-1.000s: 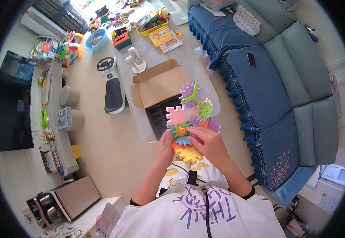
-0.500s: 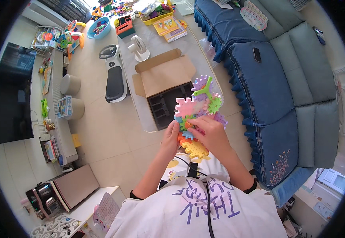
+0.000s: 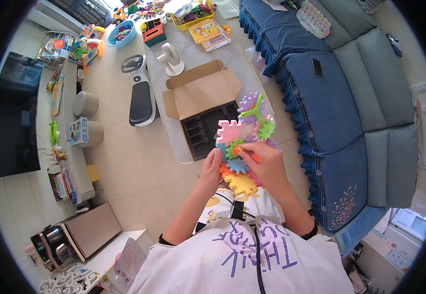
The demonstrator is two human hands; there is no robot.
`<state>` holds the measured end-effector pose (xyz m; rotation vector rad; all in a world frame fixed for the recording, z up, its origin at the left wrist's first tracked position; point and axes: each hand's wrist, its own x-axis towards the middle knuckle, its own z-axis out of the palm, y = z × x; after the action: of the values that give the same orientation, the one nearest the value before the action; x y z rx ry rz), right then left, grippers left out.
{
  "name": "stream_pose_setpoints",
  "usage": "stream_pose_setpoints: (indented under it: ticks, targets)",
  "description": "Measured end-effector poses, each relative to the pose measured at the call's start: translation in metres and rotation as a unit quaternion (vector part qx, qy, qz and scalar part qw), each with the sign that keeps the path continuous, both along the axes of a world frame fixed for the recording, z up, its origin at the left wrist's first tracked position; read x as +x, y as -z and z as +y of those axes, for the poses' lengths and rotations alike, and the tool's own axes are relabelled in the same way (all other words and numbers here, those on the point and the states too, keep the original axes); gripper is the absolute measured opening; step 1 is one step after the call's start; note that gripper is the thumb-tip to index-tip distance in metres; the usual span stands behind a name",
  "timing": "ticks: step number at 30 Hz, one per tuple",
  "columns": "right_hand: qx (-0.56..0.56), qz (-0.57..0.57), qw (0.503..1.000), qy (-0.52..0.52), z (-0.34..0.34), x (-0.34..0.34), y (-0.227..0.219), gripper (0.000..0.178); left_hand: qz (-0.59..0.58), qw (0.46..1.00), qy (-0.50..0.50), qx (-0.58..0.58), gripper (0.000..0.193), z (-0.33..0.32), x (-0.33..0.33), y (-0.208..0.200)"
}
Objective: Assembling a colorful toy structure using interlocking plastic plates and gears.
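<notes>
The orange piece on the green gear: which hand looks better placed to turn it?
Probably the right hand: it appears to pinch the orange piece at the green gear, while the left hand holds the gear toy by its left edge.

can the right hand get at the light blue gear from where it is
Probably yes: the right hand is just beside the light blue gear, whose face looks mostly uncovered, though that hand seems to be pinching the orange knob on the green gear.
</notes>
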<state>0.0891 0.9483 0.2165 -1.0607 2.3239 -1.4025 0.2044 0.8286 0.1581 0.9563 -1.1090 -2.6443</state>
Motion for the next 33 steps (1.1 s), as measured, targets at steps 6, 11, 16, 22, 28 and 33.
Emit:
stream_pose_setpoints:
  ticks: [6, 11, 16, 22, 28, 33]
  targets:
    - [0.001, -0.020, 1.000, 0.005, 0.0012, -0.0019, -0.0033, 0.016, -0.020, 1.000, -0.003, 0.013, 0.030, 0.0001, -0.0004, -0.0017]
    - [-0.032, -0.018, 0.999, 0.012, 0.0020, 0.0003, 0.0039, 0.021, -0.006, 1.000, -0.003, -0.022, 0.032, 0.0014, 0.0001, -0.0006]
    - [-0.015, -0.038, 0.999, 0.018, 0.0022, 0.0014, -0.0003, 0.022, -0.003, 1.000, 0.002, -0.018, 0.031, 0.0003, 0.0017, -0.0010]
    - [-0.004, -0.038, 0.999, 0.008, 0.0010, -0.0007, -0.0008, 0.021, -0.007, 1.000, 0.004, -0.020, 0.034, -0.0006, 0.0018, 0.0010]
    - [-0.009, -0.023, 1.000, -0.005, -0.0025, -0.0017, 0.0022, 0.019, 0.003, 1.000, 0.021, -0.020, 0.035, -0.0023, 0.0008, -0.0023]
    - [-0.011, -0.031, 0.999, 0.003, -0.0061, -0.0008, -0.0015, 0.022, -0.020, 1.000, 0.002, -0.001, 0.031, -0.0021, -0.0015, -0.0030]
